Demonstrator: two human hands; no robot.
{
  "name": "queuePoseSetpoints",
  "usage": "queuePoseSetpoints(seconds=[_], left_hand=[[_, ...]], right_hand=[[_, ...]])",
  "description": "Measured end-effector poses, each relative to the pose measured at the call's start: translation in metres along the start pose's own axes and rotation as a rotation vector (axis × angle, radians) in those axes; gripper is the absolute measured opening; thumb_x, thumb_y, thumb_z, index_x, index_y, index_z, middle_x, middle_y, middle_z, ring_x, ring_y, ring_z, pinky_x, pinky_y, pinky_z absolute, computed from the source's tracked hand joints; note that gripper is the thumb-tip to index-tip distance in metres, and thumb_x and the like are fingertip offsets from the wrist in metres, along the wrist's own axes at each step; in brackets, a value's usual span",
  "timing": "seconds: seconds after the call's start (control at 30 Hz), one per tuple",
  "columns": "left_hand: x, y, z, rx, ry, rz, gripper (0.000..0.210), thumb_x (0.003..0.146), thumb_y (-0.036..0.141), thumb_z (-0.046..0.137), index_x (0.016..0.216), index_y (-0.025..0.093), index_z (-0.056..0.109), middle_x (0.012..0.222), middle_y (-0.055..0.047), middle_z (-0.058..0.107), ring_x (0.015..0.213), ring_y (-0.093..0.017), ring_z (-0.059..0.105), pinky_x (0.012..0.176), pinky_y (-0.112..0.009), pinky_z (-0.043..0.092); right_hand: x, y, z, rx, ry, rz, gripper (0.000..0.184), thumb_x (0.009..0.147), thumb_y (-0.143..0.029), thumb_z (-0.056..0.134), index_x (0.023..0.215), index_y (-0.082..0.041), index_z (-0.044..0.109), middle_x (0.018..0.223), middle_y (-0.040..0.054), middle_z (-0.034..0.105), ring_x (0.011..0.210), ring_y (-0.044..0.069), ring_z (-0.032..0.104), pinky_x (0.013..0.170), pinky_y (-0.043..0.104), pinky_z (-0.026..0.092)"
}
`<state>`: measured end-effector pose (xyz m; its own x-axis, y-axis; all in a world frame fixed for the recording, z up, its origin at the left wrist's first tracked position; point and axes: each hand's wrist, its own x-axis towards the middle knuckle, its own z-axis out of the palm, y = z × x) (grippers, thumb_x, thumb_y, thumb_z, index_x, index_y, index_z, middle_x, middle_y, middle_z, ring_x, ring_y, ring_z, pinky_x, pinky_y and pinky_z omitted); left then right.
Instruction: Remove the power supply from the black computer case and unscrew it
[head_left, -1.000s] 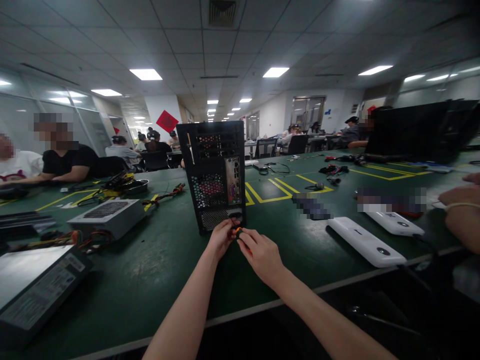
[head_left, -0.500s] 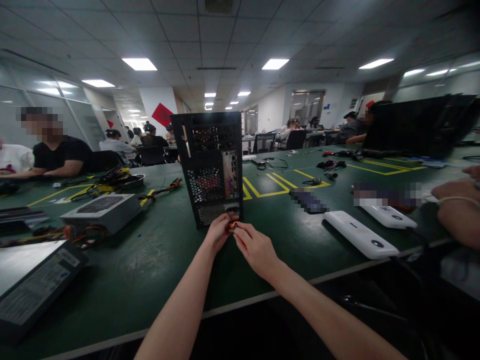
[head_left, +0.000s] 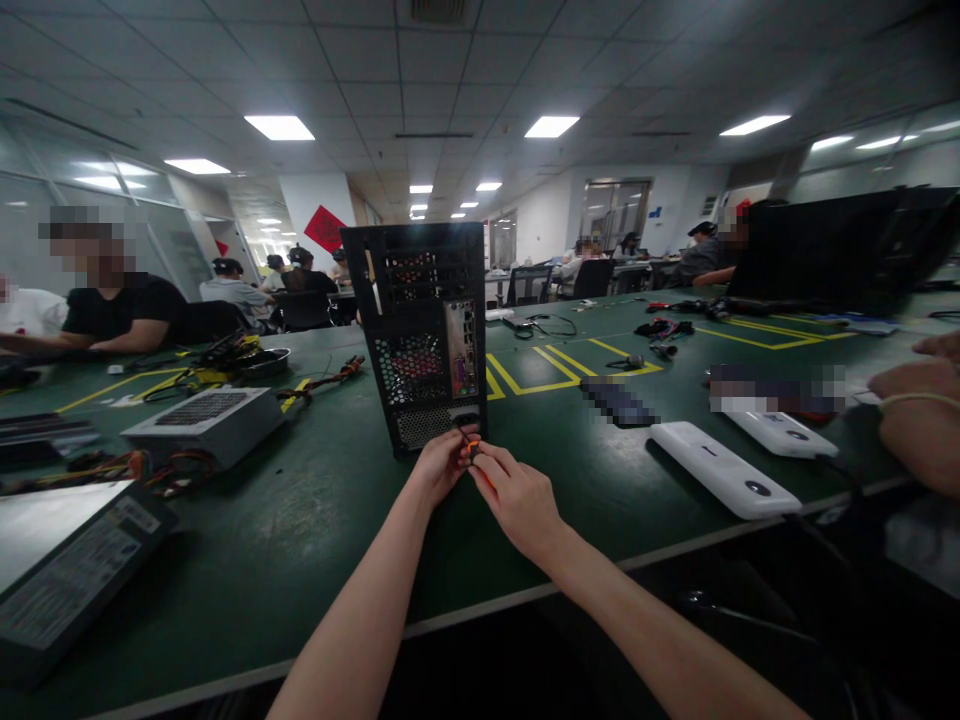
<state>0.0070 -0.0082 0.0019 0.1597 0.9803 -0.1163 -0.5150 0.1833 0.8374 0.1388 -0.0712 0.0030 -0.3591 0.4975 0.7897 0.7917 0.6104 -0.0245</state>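
A black computer case stands upright on the green table, its back panel with ports and mesh facing me. At the lower right of that panel, my right hand is closed around an orange and black screwdriver, whose dark shaft points up toward the case. My left hand is closed just beside it, fingertips pinched near the shaft at the case's bottom edge. What lies between the left fingertips is hidden.
Two power supply units with bundled cables lie at left. White power banks and a blurred dark phone-like object are at right. A monitor stands back right. Another person's hand rests at the right edge.
My right hand has turned slightly around the screwdriver, and more of its orange handle shows. The left hand and the case have stayed nearly in place.
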Motion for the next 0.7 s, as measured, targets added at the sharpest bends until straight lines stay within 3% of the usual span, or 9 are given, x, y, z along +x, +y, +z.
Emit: queuePoseSetpoints(seconds=[0.17,0.33,0.43,0.6,0.7], left_hand=[[0.0009,0.0000,-0.0034,-0.048,-0.013,-0.007,0.018,0.078,0.016,0.051,0.088,0.008,0.062,0.061,-0.002,0.057,0.045,-0.004,0.047,0.042,-0.015,0.036],[0.0060,0.0005,-0.0086,-0.036,0.027,-0.035,0.013,0.078,0.014,0.050,0.079,0.007,0.061,0.058,-0.002,0.057,0.043,-0.003,0.046,0.040,-0.013,0.035],[0.0082,0.0008,-0.0096,-0.033,0.054,-0.060,0.013,0.078,0.015,0.052,0.073,0.007,0.060,0.054,-0.001,0.054,0.039,-0.002,0.043,0.037,-0.012,0.032],[0.0083,-0.0006,-0.0066,-0.022,0.050,-0.068,0.015,0.077,0.020,0.055,0.069,0.008,0.058,0.051,0.000,0.053,0.039,-0.002,0.042,0.037,-0.013,0.033],[0.0081,-0.0009,-0.0061,-0.012,0.052,-0.041,0.014,0.080,0.018,0.049,0.078,0.009,0.060,0.065,-0.005,0.061,0.044,-0.004,0.048,0.042,-0.015,0.038]], right_hand=[[0.0013,-0.0023,-0.0047,0.032,-0.038,0.018,0.018,0.085,-0.021,0.041,0.097,-0.017,0.054,0.107,0.0087,0.055,0.082,0.015,0.057,0.070,0.027,0.045],[0.0005,-0.0068,-0.0060,0.062,-0.135,-0.148,0.022,0.078,-0.016,0.045,0.099,-0.014,0.052,0.114,0.0134,0.049,0.093,0.021,0.052,0.079,0.034,0.043],[0.0007,-0.0062,-0.0034,0.026,-0.133,-0.222,0.022,0.082,-0.017,0.043,0.102,-0.014,0.051,0.113,0.0130,0.051,0.089,0.019,0.054,0.077,0.032,0.044],[0.0028,-0.0016,-0.0012,0.022,-0.046,-0.058,0.015,0.086,-0.023,0.042,0.088,-0.017,0.055,0.092,0.0071,0.057,0.074,0.015,0.055,0.066,0.027,0.043],[0.0025,-0.0020,-0.0019,0.092,-0.067,-0.020,0.011,0.083,-0.021,0.045,0.087,-0.018,0.054,0.098,0.0078,0.054,0.077,0.014,0.055,0.069,0.027,0.044]])
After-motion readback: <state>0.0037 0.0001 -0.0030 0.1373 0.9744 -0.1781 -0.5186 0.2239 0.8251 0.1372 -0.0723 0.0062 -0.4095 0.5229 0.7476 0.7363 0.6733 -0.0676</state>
